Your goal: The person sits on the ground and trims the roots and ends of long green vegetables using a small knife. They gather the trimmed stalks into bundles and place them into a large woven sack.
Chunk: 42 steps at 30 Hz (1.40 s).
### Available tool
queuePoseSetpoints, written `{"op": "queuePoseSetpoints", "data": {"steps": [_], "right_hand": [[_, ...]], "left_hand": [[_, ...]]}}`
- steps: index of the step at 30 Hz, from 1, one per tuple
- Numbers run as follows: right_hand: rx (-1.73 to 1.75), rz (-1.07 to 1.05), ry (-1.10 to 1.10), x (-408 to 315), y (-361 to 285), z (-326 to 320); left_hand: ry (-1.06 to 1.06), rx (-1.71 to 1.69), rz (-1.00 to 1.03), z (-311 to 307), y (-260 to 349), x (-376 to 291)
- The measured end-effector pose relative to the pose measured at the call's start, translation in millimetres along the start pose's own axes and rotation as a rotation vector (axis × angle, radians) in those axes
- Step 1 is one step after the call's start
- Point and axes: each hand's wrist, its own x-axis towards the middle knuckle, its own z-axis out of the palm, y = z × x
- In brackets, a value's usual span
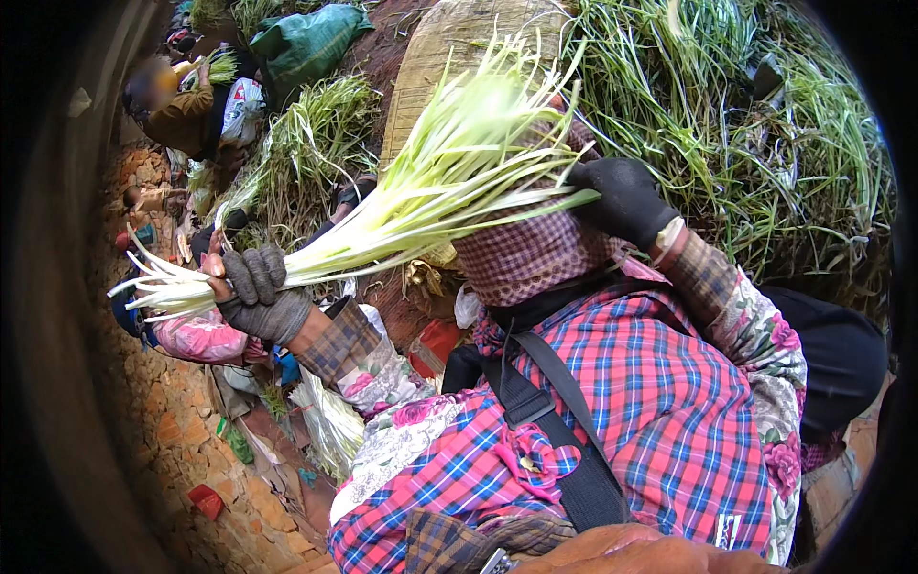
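Note:
My left hand [258, 290], in a grey knitted glove with bare thumb and fingertips, grips a bunch of long-leaved stalks [401, 201] near their white ends. The stalks look like chives or young leeks. White stem ends stick out beyond the fist, and pale yellow-green leaves fan towards the upper right. My right hand [622, 197], in a black glove, is curled at the right edge of the fan. Leaves reach its fingers, but whether it grips any is hidden. Beneath the leaves is my purple checked clothing [531, 265].
Heaped green stalks [760, 143] fill the upper right, beside a flattened yellowish sack [437, 64]. Another pile [315, 136] lies upper left, near a co-worker [183, 118] holding stalks. A second person in pink [208, 337] sits closer. White-stemmed bundles [330, 423] lie by my left arm.

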Motion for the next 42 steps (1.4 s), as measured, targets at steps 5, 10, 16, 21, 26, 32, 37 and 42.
{"op": "queuePoseSetpoints", "data": {"steps": [5,10,16,21,26,32,37,42], "right_hand": [[-0.063,0.365,-0.252,-18,83,-8],[0.352,-0.025,0.373,15,24,-61],[0.104,-0.142,0.270,28,-5,-38],[-0.152,-0.009,0.084,20,-6,-14],[-0.046,0.288,-0.069,-26,90,26],[-0.062,0.411,-0.044,-22,101,4],[0.752,0.452,-0.109,-55,184,49],[0.003,0.353,-0.144,-43,124,25]], "left_hand": [[0.008,0.009,0.055,14,19,-1],[0.004,0.007,0.056,-3,8,1],[-0.010,-0.006,0.049,5,11,5],[-0.067,0.035,0.037,20,3,9],[-0.248,-0.060,0.131,57,12,37],[-0.611,-0.451,0.210,132,20,64],[-0.327,-0.135,0.113,56,6,36],[-0.168,0.021,0.033,19,9,10]]}}
